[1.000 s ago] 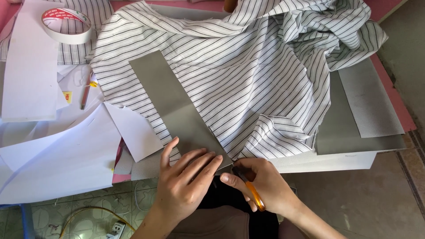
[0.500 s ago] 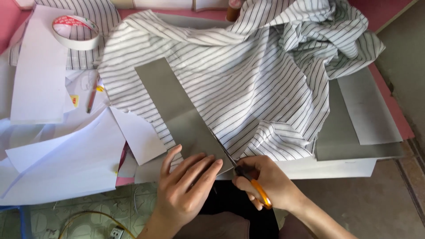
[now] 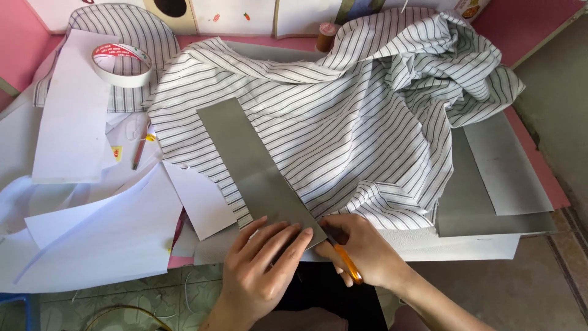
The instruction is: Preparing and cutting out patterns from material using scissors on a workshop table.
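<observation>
My left hand (image 3: 260,266) lies flat, fingers spread, pressing the near end of one long grey strip (image 3: 254,168). My right hand (image 3: 366,252) is curled closed around one pair of orange-handled scissors (image 3: 344,260), just right of the strip's near corner. The strip is plain, matte and straight-edged, running diagonally across one striped white shirt (image 3: 343,116). Left of the strip lie one tape roll (image 3: 122,64) and several white paper sheets (image 3: 73,129) on the pink desk (image 3: 18,55).

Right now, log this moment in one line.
left hand flat on grey strip | right hand holds orange-handled tool | striped fabric beneath
</observation>
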